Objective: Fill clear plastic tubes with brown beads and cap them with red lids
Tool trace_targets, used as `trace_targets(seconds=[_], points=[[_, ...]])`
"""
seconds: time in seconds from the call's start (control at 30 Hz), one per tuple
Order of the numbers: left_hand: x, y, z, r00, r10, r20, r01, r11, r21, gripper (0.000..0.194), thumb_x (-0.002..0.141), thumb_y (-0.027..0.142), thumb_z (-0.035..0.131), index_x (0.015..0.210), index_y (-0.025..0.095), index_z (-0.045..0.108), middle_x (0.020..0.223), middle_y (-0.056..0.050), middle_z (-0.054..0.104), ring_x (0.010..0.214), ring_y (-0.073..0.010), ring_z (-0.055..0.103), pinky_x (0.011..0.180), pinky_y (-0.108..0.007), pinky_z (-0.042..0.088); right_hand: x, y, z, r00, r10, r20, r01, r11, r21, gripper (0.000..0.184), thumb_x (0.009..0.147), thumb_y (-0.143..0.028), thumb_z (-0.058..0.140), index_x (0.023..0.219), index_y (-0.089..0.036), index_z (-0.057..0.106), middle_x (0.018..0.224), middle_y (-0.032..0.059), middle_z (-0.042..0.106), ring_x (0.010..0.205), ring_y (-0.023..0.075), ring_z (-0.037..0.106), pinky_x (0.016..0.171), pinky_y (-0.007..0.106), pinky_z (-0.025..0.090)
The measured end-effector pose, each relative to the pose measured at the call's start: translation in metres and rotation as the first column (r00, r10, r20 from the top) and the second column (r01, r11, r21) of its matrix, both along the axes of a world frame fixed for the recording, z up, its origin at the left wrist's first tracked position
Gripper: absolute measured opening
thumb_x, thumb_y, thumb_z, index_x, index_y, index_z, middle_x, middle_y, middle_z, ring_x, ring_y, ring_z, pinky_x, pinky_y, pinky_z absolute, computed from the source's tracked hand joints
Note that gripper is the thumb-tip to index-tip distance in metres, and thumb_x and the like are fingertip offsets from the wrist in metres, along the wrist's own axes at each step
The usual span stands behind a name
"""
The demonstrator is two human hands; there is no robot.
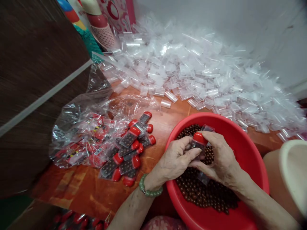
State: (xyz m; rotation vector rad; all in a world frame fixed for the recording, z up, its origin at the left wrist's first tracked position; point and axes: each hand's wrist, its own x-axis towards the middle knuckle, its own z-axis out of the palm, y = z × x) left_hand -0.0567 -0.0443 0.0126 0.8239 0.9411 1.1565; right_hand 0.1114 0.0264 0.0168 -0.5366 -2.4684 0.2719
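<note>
Over a red basin [254,159] holding many round brown beads [203,195], both hands meet on one small clear plastic case with a red cap [199,138]. My left hand [178,156], with a green bead bracelet [150,191] at the wrist, pinches the case's clear body. Around the cap end curl the fingers of my right hand [220,156]. Dark contents show through the clear wall, partly hidden by the fingers. Two clear plastic sleeves [203,178] [207,128] lie among the beads.
A large heap of clear plastic sleeves [192,70] lies along the wall. Left of the basin, filled red-capped cases [129,139] are piled beside a clear bag of red parts [91,140]. A pale bucket [294,169] stands at right; a dark panel [40,64] borders the left.
</note>
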Motion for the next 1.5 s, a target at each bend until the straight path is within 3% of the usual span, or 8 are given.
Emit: trace_targets(seconds=[0.2,0.43,0.8,1.07,1.23,1.4,1.5], points=[[-0.0008,0.0007,-0.0021,0.999,0.008,-0.034,-0.007,0.999,0.031,0.017,0.09,0.029,0.057,0.098,0.014,0.059,0.087,-0.002,0.06,0.08,-0.0133,0.055,0.075,-0.026,0.044,-0.0061,-0.0014,0.001,1.0,0.001,0.027,-0.003,0.997,0.076,0.079,0.081,-0.023,0.069,0.149,-0.009,0.031,0.124,0.0214,0.059,0.114,0.0334,0.058,0.093,0.051,0.053],[-0.0014,0.0003,-0.0068,0.99,-0.034,-0.139,0.041,0.998,0.047,0.019,0.091,0.033,0.055,0.094,0.014,0.059,0.084,-0.003,0.06,0.078,-0.0158,0.056,0.073,-0.029,0.046,-0.0072,0.0027,0.0009,0.998,0.02,0.061,-0.029,0.989,0.145,0.074,0.08,-0.026,0.068,0.144,-0.003,0.039,0.116,0.0217,0.062,0.104,0.0314,0.06,0.086,0.046,0.055],[-0.0016,0.0015,-0.0049,0.998,-0.041,-0.051,0.044,0.997,0.063,0.017,0.087,0.032,0.059,0.089,0.015,0.06,0.082,-0.003,0.061,0.081,-0.0178,0.06,0.076,-0.03,0.048,-0.01,0.004,0.0026,0.999,0.035,0.028,-0.041,0.965,0.258,0.071,0.081,-0.03,0.066,0.143,-0.007,0.04,0.107,0.0196,0.065,0.094,0.0307,0.062,0.076,0.047,0.055],[-0.0002,0.0012,-0.0029,0.999,-0.04,-0.031,0.042,0.998,0.055,0.017,0.086,0.032,0.06,0.085,0.015,0.059,0.08,-0.003,0.06,0.077,-0.0157,0.057,0.073,-0.028,0.047,-0.01,0.003,0.0036,0.999,0.028,0.028,-0.034,0.969,0.244,0.068,0.082,-0.033,0.064,0.142,-0.01,0.041,0.103,0.0176,0.064,0.089,0.03,0.061,0.073,0.047,0.054],[0.0001,0.0007,-0.0025,0.999,0.007,-0.039,-0.006,1.0,0.028,0.017,0.088,0.031,0.058,0.092,0.014,0.059,0.082,-0.002,0.06,0.075,-0.014,0.055,0.07,-0.026,0.045,-0.0107,0.0029,-0.0013,0.998,0.022,0.066,-0.031,0.989,0.141,0.073,0.082,-0.028,0.063,0.145,-0.009,0.034,0.11,0.0192,0.062,0.097,0.0312,0.06,0.08,0.05,0.055],[0.0007,0.0009,-0.0026,0.997,0.002,0.081,-0.002,1.0,-0.002,0.024,0.085,0.037,0.063,0.093,0.014,0.06,0.083,-0.003,0.06,0.076,-0.0144,0.057,0.072,-0.027,0.045,-0.0106,0.0011,-0.0055,0.998,0.014,0.064,-0.021,0.993,0.117,0.077,0.082,-0.029,0.066,0.148,-0.008,0.031,0.122,0.023,0.057,0.112,0.0351,0.057,0.091,0.054,0.054],[0.0009,0.0017,-0.0037,0.991,-0.024,0.132,0.025,1.0,-0.01,0.028,0.084,0.04,0.066,0.091,0.014,0.059,0.083,-0.002,0.059,0.076,-0.0136,0.056,0.073,-0.027,0.045,-0.0111,-0.0005,-0.0053,0.999,0.0,0.052,-0.006,0.994,0.113,0.075,0.083,-0.032,0.065,0.147,-0.01,0.033,0.121,0.0219,0.059,0.11,0.0346,0.058,0.089,0.054,0.055]])
